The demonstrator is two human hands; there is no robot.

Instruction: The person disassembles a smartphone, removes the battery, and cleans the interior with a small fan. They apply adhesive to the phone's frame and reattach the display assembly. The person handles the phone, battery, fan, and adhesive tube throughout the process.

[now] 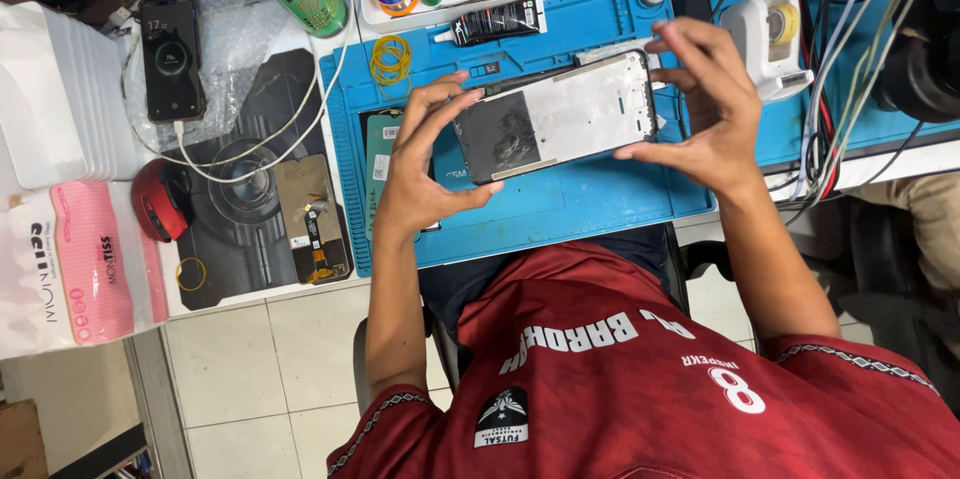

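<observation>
Your left hand (420, 164) has its fingers curled around the near-left end of the phone frame (555, 127), thumb tucked under the lower corner and fingertips hooked over the top edge, so that end is firmly gripped. Your right hand (700, 104) pinches the far-right end, thumb on the lower edge and fingers spread loosely above the top, more steadying than clamping. The frame is lifted off the blue work mat (600, 204), tilted a little, its bare inner side facing you: a dark smudged patch toward the left, pale metal toward the right. Keep your hold on the edges only, since the dark patch looks like it would take fingerprints or smear. I would bring the right fingers down onto the rim, so a twist cannot flex the thin frame. Work low over the mat, so a slip lands softly. Just under your left wrist lies a green-backed part (381, 154); further left, a loose screen with its ribbon (312, 217) rests on a dark pad. Keep your elbow clear of both. The glue tube (490, 21) sits beyond the frame, within reach.
</observation>
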